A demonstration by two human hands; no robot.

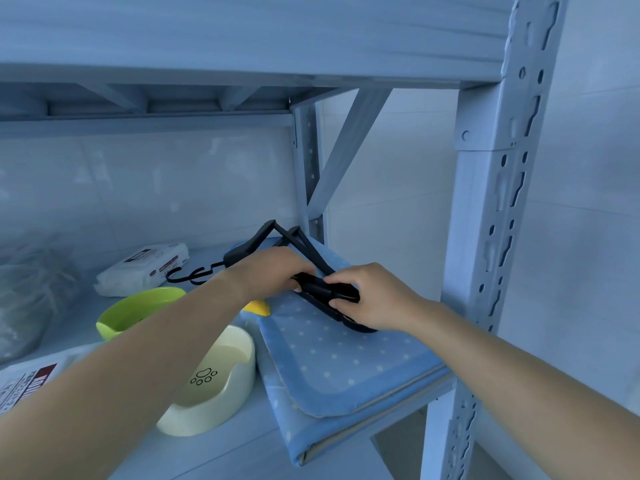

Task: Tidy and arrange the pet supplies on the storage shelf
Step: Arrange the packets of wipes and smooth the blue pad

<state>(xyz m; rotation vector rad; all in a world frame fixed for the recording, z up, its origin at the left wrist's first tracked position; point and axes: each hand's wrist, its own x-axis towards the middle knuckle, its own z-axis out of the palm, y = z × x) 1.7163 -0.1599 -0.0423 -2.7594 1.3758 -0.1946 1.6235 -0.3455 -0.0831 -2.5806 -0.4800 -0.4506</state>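
Head view: left hand (273,271) and right hand (369,301) meet over a folded blue dotted mat (346,368) at the right end of the shelf (214,459). Both have fingers curled round a bundle of black strap (322,289), probably a leash, though blur hides its make. Loops of it rise behind the hands, and a black clasp (194,273) trails left on the board. Just left of the mat sit a cream bowl (214,379) with a paw print and a green bowl (138,310), with a yellow thing (258,306) half hidden under the left wrist. A white packet (145,268) lies further back, and a printed bag (24,382) at lower left
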